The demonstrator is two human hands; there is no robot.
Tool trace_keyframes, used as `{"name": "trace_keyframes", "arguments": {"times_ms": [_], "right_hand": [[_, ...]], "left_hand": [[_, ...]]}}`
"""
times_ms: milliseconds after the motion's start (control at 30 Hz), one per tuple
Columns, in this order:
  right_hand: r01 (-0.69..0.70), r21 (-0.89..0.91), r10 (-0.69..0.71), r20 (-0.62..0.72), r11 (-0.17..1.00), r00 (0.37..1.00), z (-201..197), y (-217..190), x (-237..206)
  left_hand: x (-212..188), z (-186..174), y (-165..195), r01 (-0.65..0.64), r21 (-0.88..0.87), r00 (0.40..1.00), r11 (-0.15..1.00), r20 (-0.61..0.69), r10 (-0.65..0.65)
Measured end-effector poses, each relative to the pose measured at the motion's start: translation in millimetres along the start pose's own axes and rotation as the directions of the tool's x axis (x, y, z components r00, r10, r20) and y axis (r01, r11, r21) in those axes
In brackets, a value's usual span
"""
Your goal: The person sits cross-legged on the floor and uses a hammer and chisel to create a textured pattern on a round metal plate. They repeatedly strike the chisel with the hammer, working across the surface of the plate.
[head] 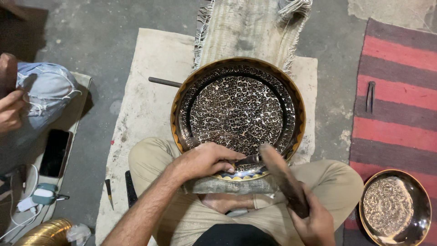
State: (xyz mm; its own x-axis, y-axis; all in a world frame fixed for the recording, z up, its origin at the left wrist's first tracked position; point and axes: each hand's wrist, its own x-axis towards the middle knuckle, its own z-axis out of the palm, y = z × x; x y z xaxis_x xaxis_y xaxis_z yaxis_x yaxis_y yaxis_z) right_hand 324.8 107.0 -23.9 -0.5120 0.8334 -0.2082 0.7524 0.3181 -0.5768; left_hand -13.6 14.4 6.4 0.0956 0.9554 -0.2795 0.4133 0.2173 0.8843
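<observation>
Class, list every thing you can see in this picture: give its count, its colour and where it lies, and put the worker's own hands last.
Engraved tray: one, brass and dark, on the lap.
Small tray: one, brass, lower right on the striped rug.
Cloth mat: one, beige, on the floor.
Pincers: one, dark, on the rug.
Phone: one, black, left.
Other person's hand: one, far left.
Chisel: one, dark, at the tray's near rim.
Mallet: one, brown wood.
Left hand: holds the chisel.
Right hand: grips the mallet.
</observation>
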Motion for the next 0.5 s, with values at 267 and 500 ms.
{"name": "trace_keyframes", "arguments": {"times_ms": [267, 500], "right_hand": [[0.000, 0.047, 0.001, -0.019, 0.999, 1.000, 4, -3, -7], [0.056, -0.111, -0.056, 0.004, 0.992, 0.998, 8, -8, -12]], "left_hand": [[2, -1, 3, -0.003, 0.001, 1.000, 1.000, 0.022, 0.003], [3, -1, 0, 0.022, 0.015, 0.999, 1.000, 0.041, -0.023]]}}
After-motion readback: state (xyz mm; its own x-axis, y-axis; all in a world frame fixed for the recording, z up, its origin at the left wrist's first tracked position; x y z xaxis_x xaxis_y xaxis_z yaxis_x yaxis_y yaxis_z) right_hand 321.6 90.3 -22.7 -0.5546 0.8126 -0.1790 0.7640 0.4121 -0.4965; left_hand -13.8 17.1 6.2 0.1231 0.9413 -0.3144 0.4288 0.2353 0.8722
